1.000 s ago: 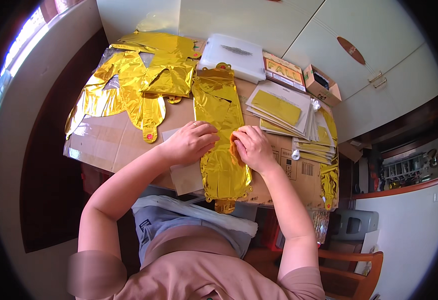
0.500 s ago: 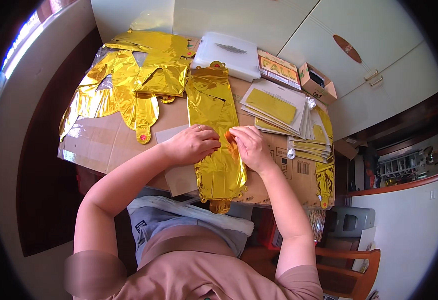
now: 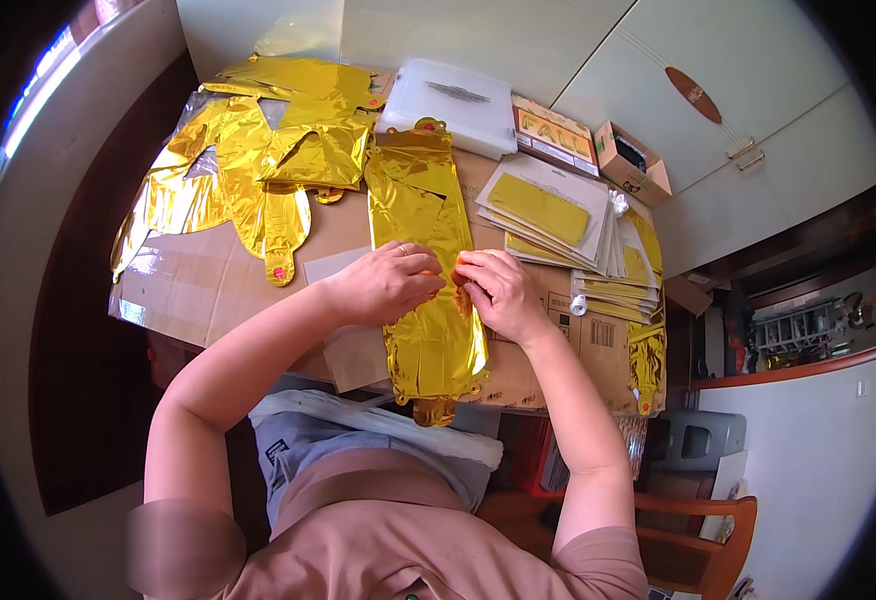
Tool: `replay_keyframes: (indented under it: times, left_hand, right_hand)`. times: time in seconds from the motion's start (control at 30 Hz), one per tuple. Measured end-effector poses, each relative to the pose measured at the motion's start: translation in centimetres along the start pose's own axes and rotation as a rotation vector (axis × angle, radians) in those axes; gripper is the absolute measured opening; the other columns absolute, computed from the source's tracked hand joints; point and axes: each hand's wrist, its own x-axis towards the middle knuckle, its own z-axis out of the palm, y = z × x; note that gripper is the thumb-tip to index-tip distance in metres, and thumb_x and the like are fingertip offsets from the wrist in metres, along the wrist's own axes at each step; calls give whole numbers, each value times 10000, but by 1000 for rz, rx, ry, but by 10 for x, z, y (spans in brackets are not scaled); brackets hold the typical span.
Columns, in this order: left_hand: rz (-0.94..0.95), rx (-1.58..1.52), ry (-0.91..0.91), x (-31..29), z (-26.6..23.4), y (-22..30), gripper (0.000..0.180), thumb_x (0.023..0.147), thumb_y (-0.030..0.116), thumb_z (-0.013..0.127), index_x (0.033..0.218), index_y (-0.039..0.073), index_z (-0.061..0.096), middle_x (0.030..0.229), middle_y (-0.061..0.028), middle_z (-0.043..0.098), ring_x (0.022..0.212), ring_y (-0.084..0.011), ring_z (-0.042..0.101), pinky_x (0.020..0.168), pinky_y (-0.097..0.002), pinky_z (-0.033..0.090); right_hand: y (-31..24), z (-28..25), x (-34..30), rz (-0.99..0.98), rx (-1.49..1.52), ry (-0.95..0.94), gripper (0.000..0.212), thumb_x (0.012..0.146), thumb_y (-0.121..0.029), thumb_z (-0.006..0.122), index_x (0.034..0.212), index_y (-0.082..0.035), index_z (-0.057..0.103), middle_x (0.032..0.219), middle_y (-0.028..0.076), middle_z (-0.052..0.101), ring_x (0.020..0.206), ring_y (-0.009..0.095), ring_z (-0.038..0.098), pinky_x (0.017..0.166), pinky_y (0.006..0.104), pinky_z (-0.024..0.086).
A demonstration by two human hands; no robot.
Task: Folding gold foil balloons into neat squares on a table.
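A long, flat gold foil balloon (image 3: 421,190) lies lengthwise in front of me, with small tabs at its ends. My left hand (image 3: 390,282) is closed over its left side near the middle, fingertips curled down to the foil. Opposite it, my right hand (image 3: 501,292) pinches the foil at the right edge. Orange patches show in the foil beside the fingertips of both hands; I cannot tell whether they are reflections. Partly under the balloon and my left forearm lies a pale flat card (image 3: 356,358).
More flat gold foil balloons (image 3: 293,150) are heaped at the far left on the cardboard-covered table (image 3: 203,290). A white plastic box (image 3: 447,105) stands at the back. To the right are stacked cards with gold foil packs (image 3: 540,210), a small open carton (image 3: 635,165) and a white roll (image 3: 578,305).
Both hands stay at the middle of the balloon, with the right fingers shifted slightly on the foil. The whole view has moved a little.
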Motion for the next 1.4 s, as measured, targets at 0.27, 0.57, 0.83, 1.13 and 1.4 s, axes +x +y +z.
replay_keyframes:
  times: [0.27, 0.57, 0.83, 1.13, 1.4]
  left_hand:
    - [-70, -71, -57, -7, 2, 0, 242, 836, 116, 737, 1068, 59, 702, 1118, -97, 651, 1105, -304, 627, 968, -425, 505]
    - [-124, -151, -39, -6, 5, -3, 220, 894, 135, 687, 1097, 54, 707, 1141, -101, 665, 1109, -293, 629, 986, -415, 492]
    - [-179, -206, -45, -6, 0, -1, 231, 887, 114, 698, 1106, 42, 714, 1153, -114, 682, 1109, -299, 645, 989, -413, 502]
    - [-185, -217, -31, -7, 3, -3, 195, 886, 126, 703, 1064, 48, 722, 1141, -109, 683, 1087, -294, 650, 972, -406, 510]
    - [-195, -239, -43, -7, 1, -3, 181, 882, 149, 717, 1031, 48, 731, 1146, -108, 687, 1085, -292, 653, 971, -405, 513]
  right_hand:
    - [-17, -12, -6, 214, 85, 50, 293, 846, -52, 748, 1134, -33, 696, 1165, 94, 680, 1012, 242, 666, 877, 358, 558]
    - [-25, -33, -9, 1120, 740, -146, 249, 948, -114, 701, 1129, 46, 638, 947, 68, 693, 747, 116, 667, 638, 259, 584]
    - [-24, -38, 2, 1302, 883, -376, 254, 957, -239, 704, 1040, 0, 678, 852, 62, 698, 626, 94, 640, 488, 204, 482]
    - [-20, -30, 4, 1240, 741, -466, 198, 929, -222, 726, 948, -32, 675, 830, 54, 707, 570, 97, 629, 466, 220, 456]
    - [-37, -38, 2, 1303, 1024, -356, 200, 951, -188, 697, 1073, -43, 631, 907, 59, 712, 727, 127, 691, 640, 262, 568]
